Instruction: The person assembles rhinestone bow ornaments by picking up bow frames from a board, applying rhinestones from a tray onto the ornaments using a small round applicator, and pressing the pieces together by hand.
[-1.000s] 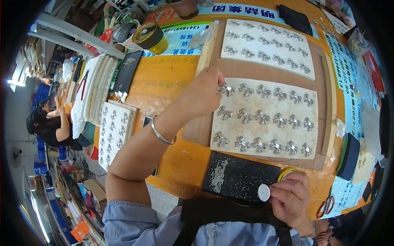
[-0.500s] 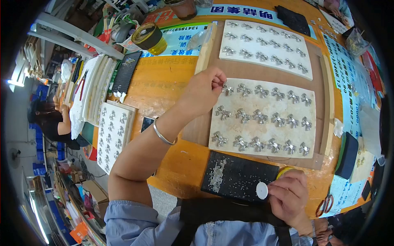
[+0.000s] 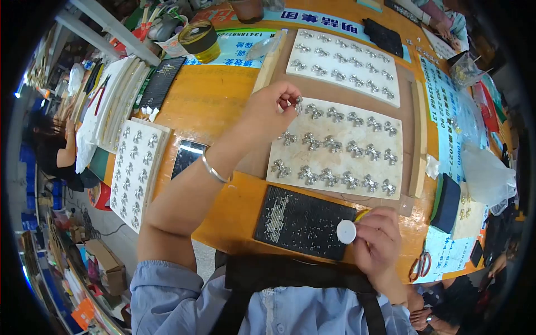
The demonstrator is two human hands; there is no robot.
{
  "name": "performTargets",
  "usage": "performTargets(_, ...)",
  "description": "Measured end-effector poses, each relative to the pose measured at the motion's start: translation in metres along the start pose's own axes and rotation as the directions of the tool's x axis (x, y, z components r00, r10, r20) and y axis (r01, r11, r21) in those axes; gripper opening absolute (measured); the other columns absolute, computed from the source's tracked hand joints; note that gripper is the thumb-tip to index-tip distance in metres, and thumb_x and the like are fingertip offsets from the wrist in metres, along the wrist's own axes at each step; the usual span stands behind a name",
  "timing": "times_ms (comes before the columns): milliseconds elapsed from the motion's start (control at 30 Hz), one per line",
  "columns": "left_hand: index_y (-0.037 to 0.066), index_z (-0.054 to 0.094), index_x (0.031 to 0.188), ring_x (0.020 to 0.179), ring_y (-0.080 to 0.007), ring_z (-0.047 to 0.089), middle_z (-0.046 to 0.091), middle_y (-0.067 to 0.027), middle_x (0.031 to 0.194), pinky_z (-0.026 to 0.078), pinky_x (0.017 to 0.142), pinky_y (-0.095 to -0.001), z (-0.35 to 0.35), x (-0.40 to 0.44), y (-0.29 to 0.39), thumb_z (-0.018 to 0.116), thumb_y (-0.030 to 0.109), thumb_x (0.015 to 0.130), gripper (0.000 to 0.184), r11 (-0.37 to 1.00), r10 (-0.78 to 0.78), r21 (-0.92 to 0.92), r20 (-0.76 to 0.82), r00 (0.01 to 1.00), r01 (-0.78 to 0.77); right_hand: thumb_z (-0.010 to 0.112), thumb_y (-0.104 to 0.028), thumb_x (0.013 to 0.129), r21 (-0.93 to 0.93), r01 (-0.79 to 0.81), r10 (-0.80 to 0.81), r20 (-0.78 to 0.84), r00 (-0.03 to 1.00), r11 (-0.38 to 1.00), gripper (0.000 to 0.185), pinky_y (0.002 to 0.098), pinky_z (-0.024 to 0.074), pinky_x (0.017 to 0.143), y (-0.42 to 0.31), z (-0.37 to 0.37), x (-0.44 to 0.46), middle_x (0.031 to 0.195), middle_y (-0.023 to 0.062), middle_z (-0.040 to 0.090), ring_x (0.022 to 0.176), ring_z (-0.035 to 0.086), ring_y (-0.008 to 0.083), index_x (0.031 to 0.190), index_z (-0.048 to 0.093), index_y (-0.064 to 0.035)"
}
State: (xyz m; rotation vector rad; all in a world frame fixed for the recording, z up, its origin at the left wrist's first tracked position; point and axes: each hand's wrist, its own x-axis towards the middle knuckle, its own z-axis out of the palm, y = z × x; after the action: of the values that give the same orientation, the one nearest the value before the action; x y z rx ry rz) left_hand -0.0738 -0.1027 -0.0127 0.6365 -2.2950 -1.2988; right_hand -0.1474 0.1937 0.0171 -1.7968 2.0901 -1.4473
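My left hand (image 3: 273, 109) pinches a silver bow piece (image 3: 298, 105) at the upper left corner of a cream board (image 3: 346, 151), which carries rows of similar bows. A silver bangle circles the left wrist. Between the fingertips of my right hand (image 3: 378, 240) is a small round white disc (image 3: 346, 231), held above the right end of a black ribbed tray (image 3: 304, 215). Many tiny pale stones lie scattered on this tray. Part of a yellow ring (image 3: 362, 215) shows behind the right fingers.
A second board of bows (image 3: 346, 58) lies beyond, between wooden rails (image 3: 419, 139). More boards (image 3: 134, 167), a phone (image 3: 187, 156) and a jar (image 3: 200, 42) are on the left. Scissors (image 3: 420, 266) and a dark pad (image 3: 445, 202) sit at right. Other people are at both sides.
The view has shifted, so the table items appear further left. My left hand has lifted the corner bow off the board and tilted it. My right hand still holds the disc.
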Motion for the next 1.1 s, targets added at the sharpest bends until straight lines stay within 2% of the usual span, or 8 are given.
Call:
performTargets(100,0.001,0.055,0.098,0.081,-0.0046,0.054,0.058,-0.0007,0.087,0.046,0.069,-0.0204,0.000,-0.036,0.038,0.054,-0.008,0.081,0.019,0.982,-0.074,-0.167,0.071,0.995,0.085,0.065,0.007,0.062,0.086,-0.009,0.018,-0.103,0.995,0.996,0.022,0.0354,0.0461,0.069,0.001,-0.001,-0.005,0.082,0.0081,0.062,0.079,0.056,0.0276,0.080,0.063,-0.0059)
performTargets(167,0.002,0.055,0.099,0.085,-0.0041,0.054,0.057,-0.0003,0.091,0.045,0.071,-0.0192,0.010,-0.067,0.052,0.053,-0.009,0.083,0.020,0.872,0.057,-0.489,0.143,0.988,0.021,0.065,0.006,0.064,0.099,0.029,-0.013,-0.160,0.987,0.995,0.019,0.0353,0.0458,0.069,0.001,0.000,-0.007,0.082,0.0089,0.062,0.079,0.056,0.0274,0.079,0.062,-0.0048)
performTargets(200,0.001,0.055,0.100,0.085,-0.0045,0.054,0.057,-0.0003,0.092,0.044,0.073,-0.0193,0.015,-0.083,0.062,0.054,-0.007,0.084,0.019,0.811,0.030,-0.578,0.206,0.978,0.097,0.065,0.005,0.064,0.108,0.047,-0.026,-0.188,0.982,0.993,0.018,0.0353,0.0457,0.069,0.001,0.001,-0.007,0.082,0.0093,0.062,0.079,0.056,0.0273,0.079,0.062,-0.0043)
performTargets(233,0.001,0.054,0.101,0.086,-0.0049,0.054,0.057,-0.0003,0.094,0.043,0.074,-0.0193,0.018,-0.096,0.070,0.054,-0.006,0.085,0.018,0.738,0.009,-0.650,0.276,0.961,0.180,0.066,0.006,0.065,0.100,0.055,-0.033,-0.212,0.977,0.993,0.017,0.0351,0.0456,0.070,-0.001,0.002,-0.007,0.081,0.0095,0.062,0.078,0.056,0.0271,0.079,0.062,-0.0036)
performTargets(333,0.001,0.055,0.103,0.086,-0.0052,0.053,0.057,-0.0001,0.094,0.043,0.075,-0.0202,0.032,-0.120,0.076,0.053,-0.002,0.087,0.016,0.624,0.087,-0.759,0.302,0.949,0.184,0.066,0.007,0.064,0.058,0.067,-0.051,-0.239,0.970,0.996,0.019,0.0348,0.0454,0.070,-0.013,0.002,-0.004,0.081,0.0091,0.061,0.078,0.056,0.0269,0.079,0.062,-0.0038)
performTargets(733,0.004,0.054,0.097,0.073,-0.0006,0.046,0.050,0.0040,0.081,0.041,0.066,-0.0169,0.038,-0.137,0.061,0.056,-0.004,0.084,0.016,0.613,0.044,-0.761,0.303,0.952,0.214,0.067,0.009,0.063,-0.032,-0.029,0.023,-0.159,0.987,0.999,0.024,0.0344,0.0459,0.070,-0.051,0.005,-0.004,0.080,0.0078,0.061,0.077,0.057,0.0260,0.082,0.063,-0.0041)
performTargets(833,0.003,0.051,0.099,0.084,-0.0056,0.050,0.054,-0.0009,0.092,0.042,0.075,-0.0210,0.036,-0.139,0.058,0.052,-0.005,0.086,0.016,0.665,0.058,-0.719,0.318,0.946,0.201,0.068,0.009,0.064,-0.018,-0.048,0.045,-0.144,0.989,0.999,0.023,0.0341,0.0461,0.070,-0.051,0.009,0.000,0.080,0.0083,0.061,0.077,0.057,0.0265,0.082,0.063,-0.0035)
performTargets(1100,0.003,0.053,0.099,0.082,-0.0053,0.050,0.053,-0.0007,0.091,0.043,0.073,-0.0212,0.037,-0.140,0.057,0.054,-0.005,0.086,0.016,0.651,0.070,-0.737,0.293,0.954,0.179,0.068,0.008,0.065,-0.033,-0.098,0.094,-0.109,0.990,0.995,0.021,0.0336,0.0460,0.071,-0.048,0.011,0.005,0.080,0.0091,0.062,0.077,0.057,0.0267,0.082,0.063,-0.0031)
